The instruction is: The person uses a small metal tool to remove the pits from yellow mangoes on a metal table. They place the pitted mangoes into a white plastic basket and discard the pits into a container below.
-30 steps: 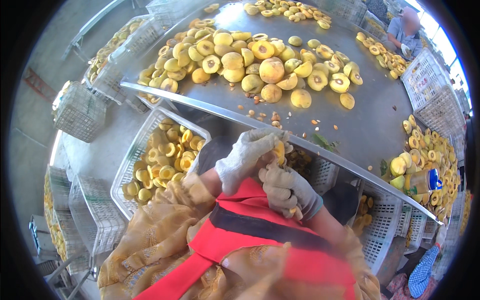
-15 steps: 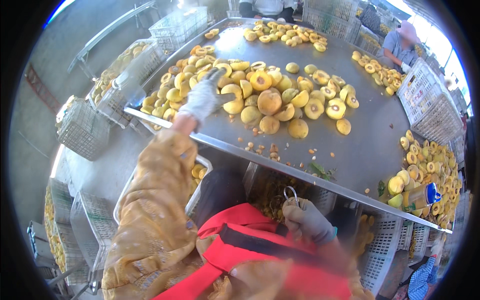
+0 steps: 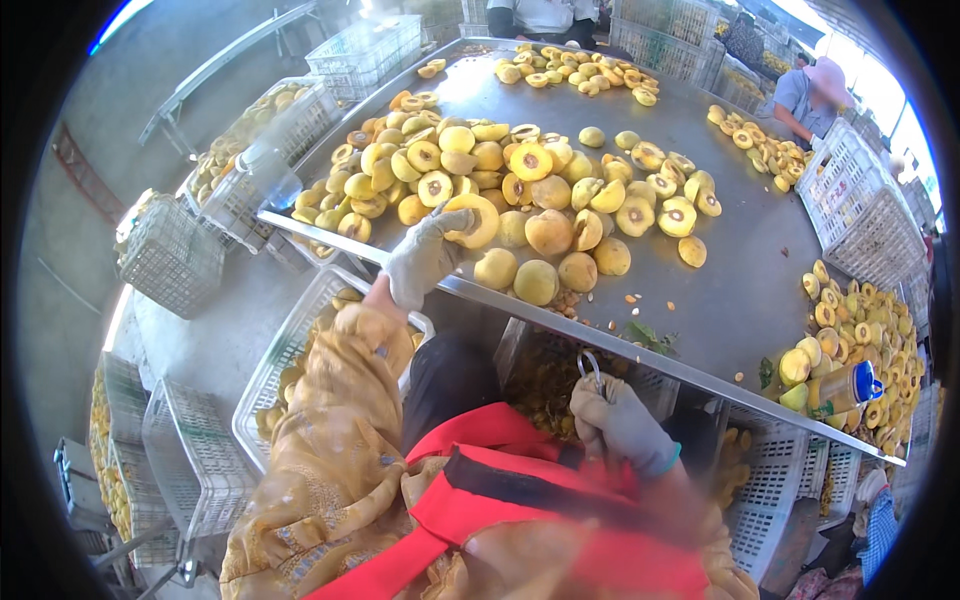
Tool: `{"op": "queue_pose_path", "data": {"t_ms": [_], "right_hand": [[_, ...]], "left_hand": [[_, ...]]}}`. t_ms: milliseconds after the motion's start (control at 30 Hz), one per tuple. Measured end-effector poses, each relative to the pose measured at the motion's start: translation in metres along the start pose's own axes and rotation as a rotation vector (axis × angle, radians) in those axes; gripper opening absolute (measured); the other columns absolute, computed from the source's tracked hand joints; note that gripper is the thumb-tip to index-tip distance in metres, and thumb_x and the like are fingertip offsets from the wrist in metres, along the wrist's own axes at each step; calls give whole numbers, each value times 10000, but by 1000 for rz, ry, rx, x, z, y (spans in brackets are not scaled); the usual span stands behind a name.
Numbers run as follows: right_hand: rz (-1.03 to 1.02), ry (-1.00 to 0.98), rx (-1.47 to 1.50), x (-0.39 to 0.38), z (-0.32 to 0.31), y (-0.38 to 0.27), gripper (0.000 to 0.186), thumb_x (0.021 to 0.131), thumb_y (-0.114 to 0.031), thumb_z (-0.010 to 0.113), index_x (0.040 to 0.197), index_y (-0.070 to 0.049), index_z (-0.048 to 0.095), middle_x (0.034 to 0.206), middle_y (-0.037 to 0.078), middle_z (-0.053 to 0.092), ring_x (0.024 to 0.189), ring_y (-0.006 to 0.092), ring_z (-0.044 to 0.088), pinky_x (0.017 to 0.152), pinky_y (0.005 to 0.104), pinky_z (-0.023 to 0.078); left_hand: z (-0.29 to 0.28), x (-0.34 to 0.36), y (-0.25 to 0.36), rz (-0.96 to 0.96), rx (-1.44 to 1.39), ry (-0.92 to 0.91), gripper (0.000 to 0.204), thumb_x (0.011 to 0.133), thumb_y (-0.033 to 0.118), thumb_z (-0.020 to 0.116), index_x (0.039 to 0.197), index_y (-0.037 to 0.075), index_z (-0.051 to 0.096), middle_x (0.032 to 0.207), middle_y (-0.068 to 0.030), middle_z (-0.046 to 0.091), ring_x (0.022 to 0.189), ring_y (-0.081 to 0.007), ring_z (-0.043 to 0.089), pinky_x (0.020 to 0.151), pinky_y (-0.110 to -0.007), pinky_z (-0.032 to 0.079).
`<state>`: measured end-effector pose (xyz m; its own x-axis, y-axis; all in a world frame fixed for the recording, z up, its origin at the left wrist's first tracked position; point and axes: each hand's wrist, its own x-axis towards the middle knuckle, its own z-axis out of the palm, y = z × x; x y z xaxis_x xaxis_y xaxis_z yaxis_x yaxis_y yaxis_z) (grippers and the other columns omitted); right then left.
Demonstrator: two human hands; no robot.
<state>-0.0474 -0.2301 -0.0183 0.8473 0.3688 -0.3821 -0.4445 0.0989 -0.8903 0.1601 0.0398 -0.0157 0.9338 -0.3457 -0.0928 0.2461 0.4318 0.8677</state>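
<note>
At the near edge of the metal table (image 3: 720, 290), my gloved left hand (image 3: 424, 262) pinches a yellow peach half (image 3: 474, 221), its cut hollow showing. Beyond it spreads a heap of halved yellow peaches (image 3: 455, 150), some cut side up, others skin side up. My gloved right hand (image 3: 624, 428) is low in front of my red apron (image 3: 490, 490). Its fingers are closed around a tool with a metal loop (image 3: 590, 366) sticking up; the handle is hidden in the glove.
Below the table on the left is a white crate (image 3: 262, 375) holding peaches. More peach halves (image 3: 850, 330) and a blue-lidded jar (image 3: 845, 388) lie at the right. A white crate (image 3: 860, 195) leans by the far right edge, near a person in a pink hat (image 3: 828, 82).
My left hand has drawn back from the heap to the table's near edge, now with a peach half. Several peaches have shifted nearer. The right hand still grips the loop tool.
</note>
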Motion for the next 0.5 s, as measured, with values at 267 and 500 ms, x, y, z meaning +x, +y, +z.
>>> {"op": "queue_pose_path", "data": {"t_ms": [267, 500], "right_hand": [[-405, 339, -659, 24, 35, -48, 117, 890, -148, 578, 893, -37, 541, 689, 155, 593, 604, 297, 603, 569, 399, 465], [-528, 367, -633, 33, 27, -16, 89, 911, -132, 582, 890, -83, 510, 621, -12, 476, 481, 91, 467, 455, 292, 388]], "left_hand": [[65, -69, -50, -53, -279, -340, 506, 965, 394, 545, 1316, 40, 462, 1221, -144, 580, 1138, -286, 563, 956, -406, 470], [109, -111, -44, -18, -161, -146, 532, 982, 449, 497, 1330, 48, 466, 1206, -77, 577, 1099, -207, 571, 936, -327, 460]]}}
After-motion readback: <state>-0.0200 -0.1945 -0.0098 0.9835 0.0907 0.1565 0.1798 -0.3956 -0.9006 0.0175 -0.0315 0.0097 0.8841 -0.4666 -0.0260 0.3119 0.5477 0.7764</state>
